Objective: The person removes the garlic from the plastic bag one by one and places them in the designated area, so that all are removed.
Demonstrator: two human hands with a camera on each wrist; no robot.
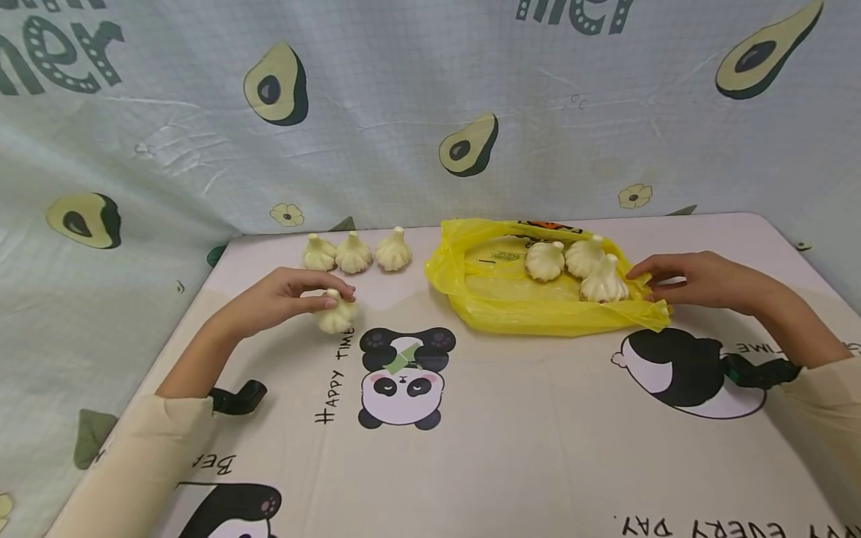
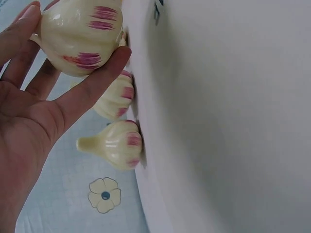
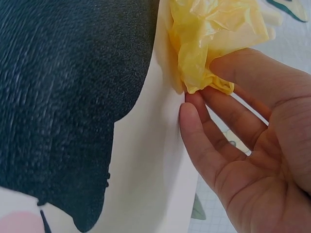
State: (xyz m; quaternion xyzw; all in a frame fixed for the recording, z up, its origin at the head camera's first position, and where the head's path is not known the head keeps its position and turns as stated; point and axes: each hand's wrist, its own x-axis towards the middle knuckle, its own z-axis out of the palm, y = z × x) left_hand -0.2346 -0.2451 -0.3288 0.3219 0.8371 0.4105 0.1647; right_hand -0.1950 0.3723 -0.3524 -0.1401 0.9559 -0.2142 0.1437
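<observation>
Garlic bulbs cream-white: one held in left hand [image 1: 282, 302] is the held garlic [image 1: 335, 314], with purple-red streaks on its skin in the left wrist view; row of three garlic bulbs [image 1: 354, 252] same cream, three more bulbs [image 1: 580, 265] lying on a bright yellow plastic bag [image 1: 538, 299] that has a small orange-black print at its far edge. Tablecloth [image 1: 525, 448] off-white with black-and-white pandas, pink cheeks, black lettering. Backdrop cloth [image 1: 403, 97] pale blue-grey, fine grid, green avocado halves, small yellow flowers, dark green letters; sleeves [image 1: 134, 463] beige.

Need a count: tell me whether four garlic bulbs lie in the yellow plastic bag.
No, only three white garlic bulbs lie in the crumpled yellow plastic bag.
</observation>
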